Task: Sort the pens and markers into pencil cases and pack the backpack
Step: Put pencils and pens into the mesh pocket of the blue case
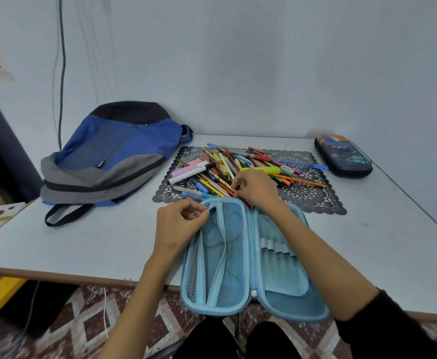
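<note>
Grip of left hand point(178, 221) pinches the blue pencil case point(233, 260) pocket zip; right hand point(257, 189) clutches pens point(220, 172).

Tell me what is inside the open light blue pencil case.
Pencil case: a mesh zip pocket on the left half, elastic pen loops on the right, no pens showing. The left hand and right hand cover its far end.

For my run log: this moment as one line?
left hand: pinches zipper of blue case | right hand: grips pens | dark case: closed | backpack: lying flat
</note>
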A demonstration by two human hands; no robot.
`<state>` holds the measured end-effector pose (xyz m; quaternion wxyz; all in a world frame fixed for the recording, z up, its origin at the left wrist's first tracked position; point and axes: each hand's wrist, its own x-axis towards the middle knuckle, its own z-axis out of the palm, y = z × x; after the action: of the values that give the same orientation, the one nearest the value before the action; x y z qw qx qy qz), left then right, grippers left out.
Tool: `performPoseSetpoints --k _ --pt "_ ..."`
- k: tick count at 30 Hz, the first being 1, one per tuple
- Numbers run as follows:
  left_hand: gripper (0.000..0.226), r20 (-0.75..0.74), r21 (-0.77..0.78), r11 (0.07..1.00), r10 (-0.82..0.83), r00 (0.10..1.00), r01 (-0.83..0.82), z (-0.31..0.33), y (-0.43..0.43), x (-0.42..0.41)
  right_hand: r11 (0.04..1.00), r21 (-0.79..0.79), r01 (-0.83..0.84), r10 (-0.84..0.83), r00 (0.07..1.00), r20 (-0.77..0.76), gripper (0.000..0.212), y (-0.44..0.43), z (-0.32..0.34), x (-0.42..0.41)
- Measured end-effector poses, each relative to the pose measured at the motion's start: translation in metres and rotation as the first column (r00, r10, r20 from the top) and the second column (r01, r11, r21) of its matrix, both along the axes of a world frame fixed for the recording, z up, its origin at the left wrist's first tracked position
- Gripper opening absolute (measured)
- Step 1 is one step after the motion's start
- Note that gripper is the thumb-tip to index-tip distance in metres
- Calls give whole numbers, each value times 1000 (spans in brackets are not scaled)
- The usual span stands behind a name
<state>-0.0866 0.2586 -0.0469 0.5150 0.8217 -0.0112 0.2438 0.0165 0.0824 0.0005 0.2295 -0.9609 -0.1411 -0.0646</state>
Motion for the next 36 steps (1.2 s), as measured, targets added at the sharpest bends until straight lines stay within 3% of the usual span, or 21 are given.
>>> performPoseSetpoints --k 7,16,25,28,30,32,34,36 --pt "13 32 2 1000 1 999 -1 0 -2 -1 993 -118 -16 3 994 -110 10 12 2 10" --pt "5 35 16 1000 -15 999 14 -2 1 0 916 -397 55 -18 995 96 3 19 9 3" --pt "8 44 46 999 -13 999 11 -2 1 1 856 -517 -2 95 984 152 38 15 12 3" --pt "8 37 34 999 -9 999 8 -3 1 2 932 -362 -7 49 993 107 24 7 8 7" --pt "8 37 23 1000 -11 999 10 -4 2 2 993 -120 -14 21 998 52 10 -2 7 12" --pt "6 38 13 1000 -8 999 8 -3 3 2 982 184 -42 42 999 -1 5 -11 11 15" --pt "3 40 12 1000 -7 999 6 -3 3 2 856 513 -67 121 990 -73 10 -17 21 11" --pt "9 33 2 1000 -5 999 5 -2 2 2 656 754 -35 205 970 -134 13 -23 31 4"
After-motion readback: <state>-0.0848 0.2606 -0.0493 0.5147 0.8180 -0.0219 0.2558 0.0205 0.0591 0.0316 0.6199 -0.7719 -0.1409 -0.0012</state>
